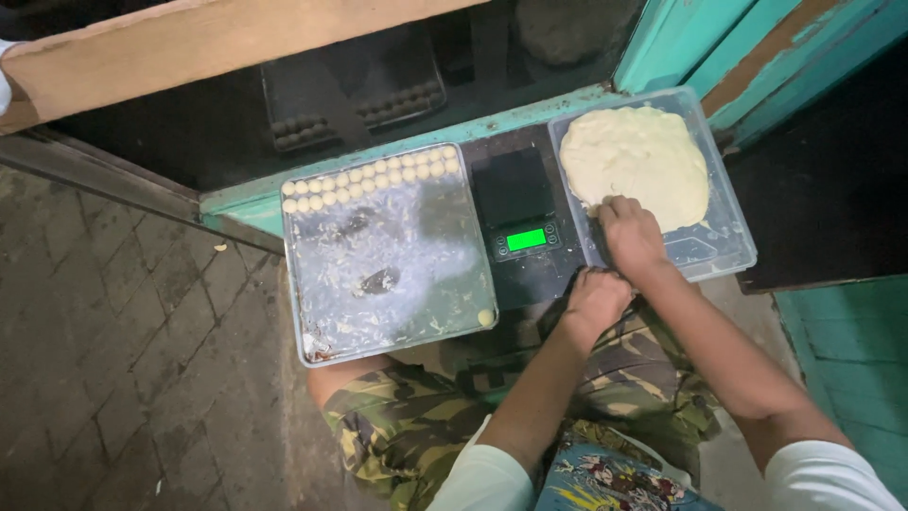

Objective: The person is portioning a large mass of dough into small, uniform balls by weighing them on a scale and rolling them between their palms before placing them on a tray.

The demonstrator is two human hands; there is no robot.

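Pale lumpy dough (634,161), clear tub (728,255), hands (615,265)

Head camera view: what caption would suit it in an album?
Right hand digs into dough in a clear tub beside a scale.

Scale (518,213) between tray (388,260) and tub (724,237)

A green ledge (530,114) holds a flat tray (388,260) at its left end, a black scale (520,213) in the middle, and a clear tub (728,237) at the right end.
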